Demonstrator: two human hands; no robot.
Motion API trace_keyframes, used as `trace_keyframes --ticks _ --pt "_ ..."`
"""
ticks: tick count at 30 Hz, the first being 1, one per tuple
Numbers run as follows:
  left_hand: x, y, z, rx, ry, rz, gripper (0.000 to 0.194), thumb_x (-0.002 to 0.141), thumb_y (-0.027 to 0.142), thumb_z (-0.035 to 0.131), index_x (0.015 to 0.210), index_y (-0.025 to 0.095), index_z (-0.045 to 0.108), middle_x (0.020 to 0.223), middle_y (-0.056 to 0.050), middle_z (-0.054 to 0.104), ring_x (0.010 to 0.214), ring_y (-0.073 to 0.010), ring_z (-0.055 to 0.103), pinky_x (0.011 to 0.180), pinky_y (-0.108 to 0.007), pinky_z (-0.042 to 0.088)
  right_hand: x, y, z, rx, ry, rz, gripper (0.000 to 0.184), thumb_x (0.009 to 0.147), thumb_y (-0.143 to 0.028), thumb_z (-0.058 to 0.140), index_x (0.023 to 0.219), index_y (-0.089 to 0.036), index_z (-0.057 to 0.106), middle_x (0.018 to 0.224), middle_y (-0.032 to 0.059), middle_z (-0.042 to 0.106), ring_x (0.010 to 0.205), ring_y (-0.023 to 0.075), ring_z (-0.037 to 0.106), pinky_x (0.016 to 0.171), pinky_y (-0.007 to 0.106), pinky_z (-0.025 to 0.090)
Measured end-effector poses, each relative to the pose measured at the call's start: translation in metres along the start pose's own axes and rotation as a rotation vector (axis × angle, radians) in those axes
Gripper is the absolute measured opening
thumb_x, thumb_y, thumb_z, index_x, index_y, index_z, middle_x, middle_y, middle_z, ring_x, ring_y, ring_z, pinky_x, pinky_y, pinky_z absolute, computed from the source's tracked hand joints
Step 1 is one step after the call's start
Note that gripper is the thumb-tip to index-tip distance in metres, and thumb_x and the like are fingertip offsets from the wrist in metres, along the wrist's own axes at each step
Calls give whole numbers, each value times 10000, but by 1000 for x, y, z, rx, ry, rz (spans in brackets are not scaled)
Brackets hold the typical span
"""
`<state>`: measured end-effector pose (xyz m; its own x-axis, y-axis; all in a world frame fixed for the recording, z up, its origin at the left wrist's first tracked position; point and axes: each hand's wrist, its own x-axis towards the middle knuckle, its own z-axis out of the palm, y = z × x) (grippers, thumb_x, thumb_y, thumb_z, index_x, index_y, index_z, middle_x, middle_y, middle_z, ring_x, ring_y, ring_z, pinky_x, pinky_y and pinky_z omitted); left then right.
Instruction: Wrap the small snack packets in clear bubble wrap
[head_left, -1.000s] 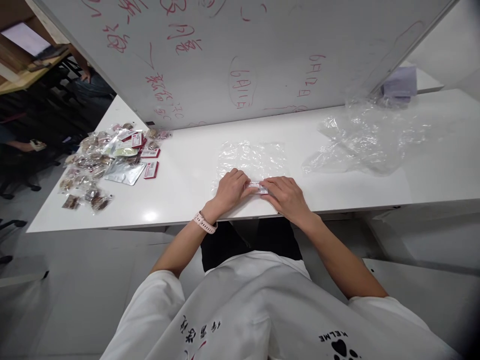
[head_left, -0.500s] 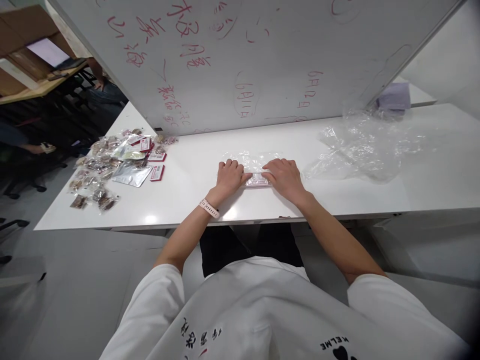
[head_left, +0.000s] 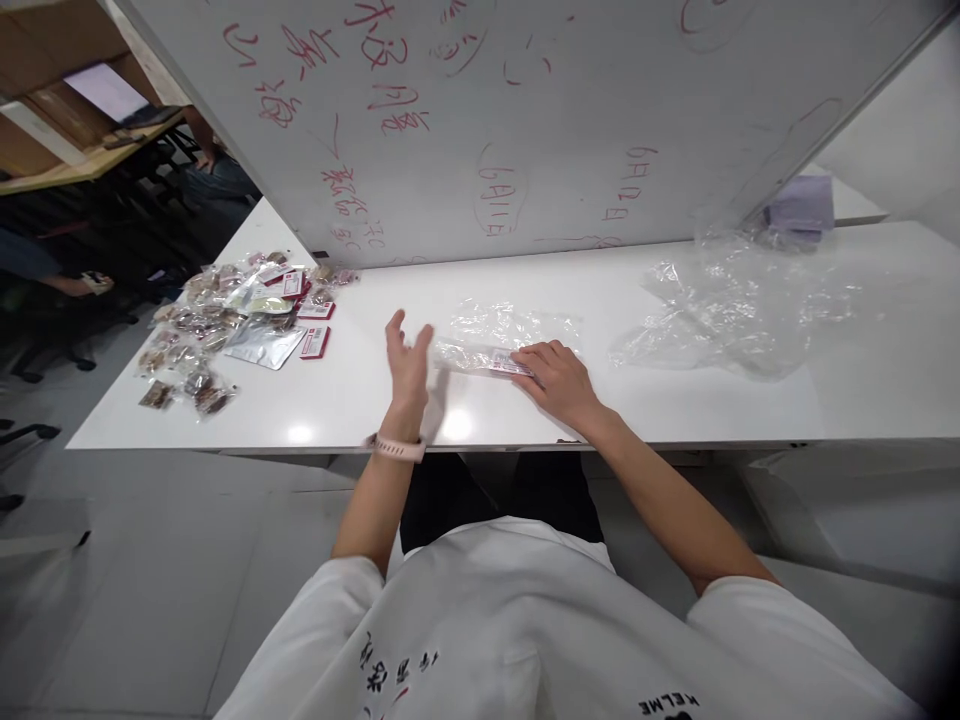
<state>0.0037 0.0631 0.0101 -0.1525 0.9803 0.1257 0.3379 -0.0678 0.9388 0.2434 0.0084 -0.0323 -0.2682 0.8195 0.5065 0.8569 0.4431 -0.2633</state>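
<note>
A clear plastic bag [head_left: 501, 338] with a pink-labelled strip lies flat on the white table [head_left: 675, 410] in front of me. My right hand [head_left: 559, 378] rests on the bag's near right edge, fingers bent and pressing it against the table. My left hand [head_left: 407, 362] is lifted off the bag just to its left, fingers spread apart and holding nothing. A pale pink watch sits on that wrist.
A heap of small snack packets and a silver pouch [head_left: 236, 325] lies at the table's left end. Crumpled clear plastic sheeting [head_left: 739, 300] covers the right part. A whiteboard [head_left: 525, 110] with red writing stands along the back edge. Another person's arm [head_left: 71, 285] shows at far left.
My left hand has let go of the bag and risen to its left with fingers spread. The right hand stays on the bag.
</note>
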Motion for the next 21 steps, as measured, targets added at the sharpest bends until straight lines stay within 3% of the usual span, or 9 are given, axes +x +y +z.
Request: trace_keyframes --ticks 2,5,9,12,14,18,21 --pt "-27 3 -11 -321 -82 -218 441 935 471 514 1323 266 475 1428 -143 502 1357 -272 493 1075 -480 484 0 0 0 22 -5 1 310 998 -381 484 1180 -212 670 1111 109 679 970 255 555 806 391 459" --pt "-56 6 -11 -604 -285 -470 246 910 367 512 1081 211 592 1208 -154 647 1211 -264 615 1014 -467 548 0 -1 -1 59 -7 0 317 1001 -399 480 1174 -205 661 1101 106 674 977 253 545 814 384 466" --pt "-53 13 6 -794 -348 -636 96 871 271 550 882 188 597 1041 -143 693 1139 -249 655 1019 -441 551 -1 0 -5 107 -28 14 317 995 -415 495 1184 -210 644 1101 97 666 976 249 537 778 367 465" --pt "-42 17 21 -855 -313 -666 62 869 229 576 819 192 576 916 -103 689 1062 -210 675 1022 -404 546 -2 2 -6 140 -50 17 319 997 -411 488 1209 -218 629 1096 95 659 972 245 534 761 363 465" --pt "-39 17 32 -839 -286 -618 54 861 203 600 816 186 575 904 -79 685 1034 -182 674 1023 -373 538 -3 3 -6 147 -52 11 317 999 -410 483 1209 -220 627 1096 95 658 970 242 533 761 362 466" --pt "-33 11 53 -803 -250 -504 62 859 210 642 868 163 603 971 -62 687 1069 -165 660 1010 -330 528 -3 4 -5 140 -48 6 297 1001 -397 485 1191 -221 630 1095 90 660 969 236 531 752 353 470" --pt "-24 8 64 -825 -289 -503 133 869 176 638 1001 159 629 1074 -77 688 1128 -174 651 1010 -329 529 -3 3 -6 147 -40 16 279 998 -384 500 1183 -221 629 1091 80 665 964 230 530 753 347 473"
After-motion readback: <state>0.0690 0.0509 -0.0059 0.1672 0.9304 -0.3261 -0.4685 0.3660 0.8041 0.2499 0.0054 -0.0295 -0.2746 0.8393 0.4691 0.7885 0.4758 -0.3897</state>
